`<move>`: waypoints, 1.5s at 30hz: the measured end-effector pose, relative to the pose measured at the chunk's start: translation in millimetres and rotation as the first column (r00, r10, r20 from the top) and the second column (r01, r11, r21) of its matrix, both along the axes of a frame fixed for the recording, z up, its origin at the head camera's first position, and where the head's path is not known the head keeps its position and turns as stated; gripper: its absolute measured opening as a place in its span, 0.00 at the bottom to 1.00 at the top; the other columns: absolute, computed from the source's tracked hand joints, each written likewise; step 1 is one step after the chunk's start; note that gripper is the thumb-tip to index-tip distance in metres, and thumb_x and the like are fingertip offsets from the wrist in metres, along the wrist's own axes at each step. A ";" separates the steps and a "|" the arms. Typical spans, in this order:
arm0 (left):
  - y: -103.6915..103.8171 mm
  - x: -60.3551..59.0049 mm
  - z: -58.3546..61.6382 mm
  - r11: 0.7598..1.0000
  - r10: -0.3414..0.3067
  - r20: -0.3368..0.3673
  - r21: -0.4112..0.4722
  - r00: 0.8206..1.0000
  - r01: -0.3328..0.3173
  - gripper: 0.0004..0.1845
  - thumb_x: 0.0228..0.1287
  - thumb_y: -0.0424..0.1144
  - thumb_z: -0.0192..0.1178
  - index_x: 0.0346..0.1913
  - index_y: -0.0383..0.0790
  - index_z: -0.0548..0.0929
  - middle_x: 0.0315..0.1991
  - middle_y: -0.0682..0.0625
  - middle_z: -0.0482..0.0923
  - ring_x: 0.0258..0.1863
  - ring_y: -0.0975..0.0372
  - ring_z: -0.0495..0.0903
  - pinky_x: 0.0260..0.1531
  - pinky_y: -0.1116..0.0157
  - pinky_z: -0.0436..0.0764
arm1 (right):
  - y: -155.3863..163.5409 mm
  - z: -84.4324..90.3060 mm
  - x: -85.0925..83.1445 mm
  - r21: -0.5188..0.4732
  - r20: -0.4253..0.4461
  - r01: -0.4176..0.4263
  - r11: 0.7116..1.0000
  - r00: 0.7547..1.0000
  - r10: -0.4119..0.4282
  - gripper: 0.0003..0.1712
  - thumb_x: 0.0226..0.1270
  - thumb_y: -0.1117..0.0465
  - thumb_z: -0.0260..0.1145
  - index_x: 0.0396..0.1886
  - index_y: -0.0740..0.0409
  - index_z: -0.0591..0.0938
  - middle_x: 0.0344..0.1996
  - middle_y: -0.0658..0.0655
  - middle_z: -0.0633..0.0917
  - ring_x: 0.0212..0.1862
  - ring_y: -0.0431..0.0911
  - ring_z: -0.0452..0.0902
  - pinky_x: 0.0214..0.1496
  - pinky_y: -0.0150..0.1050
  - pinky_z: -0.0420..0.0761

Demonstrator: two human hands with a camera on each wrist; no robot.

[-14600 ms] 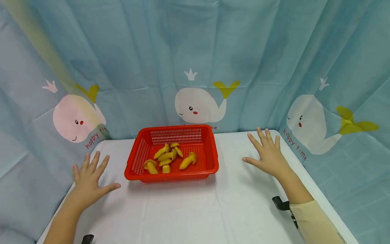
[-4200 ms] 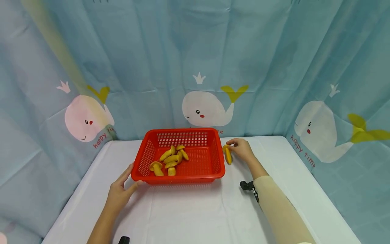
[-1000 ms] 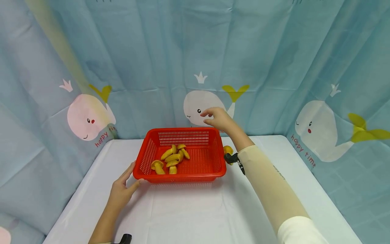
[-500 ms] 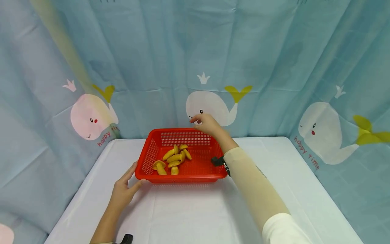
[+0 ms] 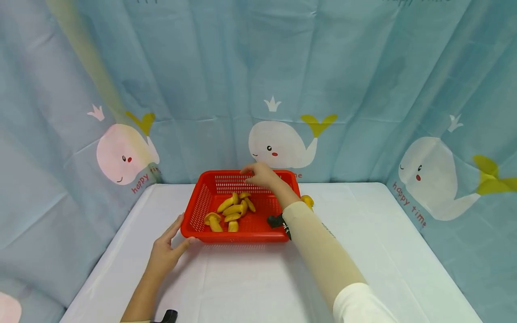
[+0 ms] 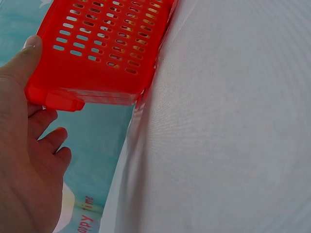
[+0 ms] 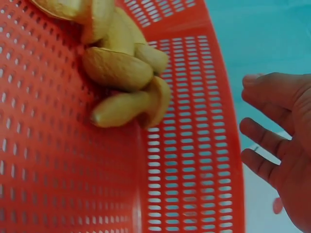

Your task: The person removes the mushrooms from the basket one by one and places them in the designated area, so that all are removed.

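The empty right hand [image 5: 260,174], fingers loosely bent, hangs by the far edge of the basket [image 5: 242,235], nearest mushroom [image 5: 250,205] lower and leftward, cap toward that edge.

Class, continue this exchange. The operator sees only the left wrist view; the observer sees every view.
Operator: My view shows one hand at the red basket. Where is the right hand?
Observer: The right hand is near the far rim of the basket.
Operator: Is it holding anything?
Observer: No, the right wrist view shows it holding nothing.
Operator: Is anything outside the basket?
Observer: Yes, one yellow mushroom on the table, to the basket's right.
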State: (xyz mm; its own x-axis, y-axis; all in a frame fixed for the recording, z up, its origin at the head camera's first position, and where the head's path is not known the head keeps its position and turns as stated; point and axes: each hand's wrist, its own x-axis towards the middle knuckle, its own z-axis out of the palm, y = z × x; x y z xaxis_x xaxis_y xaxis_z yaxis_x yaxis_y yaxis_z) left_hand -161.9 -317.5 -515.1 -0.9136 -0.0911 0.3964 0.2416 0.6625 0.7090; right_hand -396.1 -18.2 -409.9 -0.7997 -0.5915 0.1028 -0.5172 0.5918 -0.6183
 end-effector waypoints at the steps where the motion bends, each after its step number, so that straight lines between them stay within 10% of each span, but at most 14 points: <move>1: 0.3 0.0 0.5 1.000 0.005 0.011 -0.002 1.000 -0.005 0.45 0.61 0.43 0.74 0.79 0.53 0.64 0.77 0.49 0.65 0.77 0.59 0.64 0.60 0.87 0.58 | -1.7 -2.4 -0.3 0.005 0.005 -0.003 1.000 1.000 0.003 0.18 0.72 0.62 0.69 0.60 0.53 0.85 0.58 0.53 0.85 0.63 0.50 0.78 0.65 0.46 0.80; 9: 3.4 -0.4 2.3 1.000 -0.012 0.008 0.009 1.000 0.012 0.45 0.60 0.42 0.75 0.79 0.49 0.65 0.77 0.48 0.65 0.77 0.56 0.64 0.61 0.87 0.57 | -8.8 -13.7 -0.4 0.069 0.059 -0.017 0.997 0.998 0.013 0.20 0.72 0.61 0.68 0.62 0.51 0.84 0.59 0.50 0.84 0.65 0.47 0.75 0.66 0.45 0.79; 20: -0.2 1.5 0.4 1.000 0.014 0.023 0.000 1.000 -0.014 0.45 0.61 0.44 0.74 0.79 0.52 0.65 0.77 0.50 0.65 0.74 0.77 0.60 0.60 0.88 0.57 | -11.3 -23.6 2.6 0.089 0.137 -0.026 0.996 0.990 0.014 0.22 0.72 0.62 0.69 0.64 0.50 0.83 0.63 0.52 0.82 0.64 0.49 0.75 0.62 0.44 0.81; 30: 5.2 1.7 -4.7 1.000 0.010 0.056 0.017 0.998 -0.011 0.45 0.63 0.47 0.73 0.80 0.60 0.62 0.78 0.51 0.64 0.76 0.54 0.64 0.59 0.86 0.59 | -5.1 -40.7 -5.6 0.145 0.140 -0.038 0.989 0.990 0.018 0.20 0.69 0.63 0.71 0.60 0.49 0.86 0.60 0.51 0.84 0.59 0.47 0.77 0.63 0.42 0.81; 45: 3.6 2.9 1.3 1.000 0.007 0.053 0.028 0.999 -0.008 0.45 0.63 0.44 0.73 0.80 0.58 0.62 0.78 0.51 0.64 0.76 0.52 0.64 0.59 0.87 0.60 | -9.9 -49.7 -9.8 0.206 0.098 -0.063 0.976 0.994 0.043 0.26 0.67 0.60 0.74 0.64 0.49 0.83 0.62 0.50 0.84 0.66 0.47 0.74 0.70 0.44 0.75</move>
State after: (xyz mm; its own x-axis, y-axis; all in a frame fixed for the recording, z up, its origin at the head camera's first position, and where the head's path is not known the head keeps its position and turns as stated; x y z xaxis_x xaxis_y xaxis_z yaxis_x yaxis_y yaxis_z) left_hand -159.0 -314.0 -513.7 -0.9324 -0.1083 0.3449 0.1987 0.6437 0.7391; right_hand -405.9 -28.0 -459.6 -0.7668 -0.6340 -0.1003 -0.4977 0.6860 -0.5307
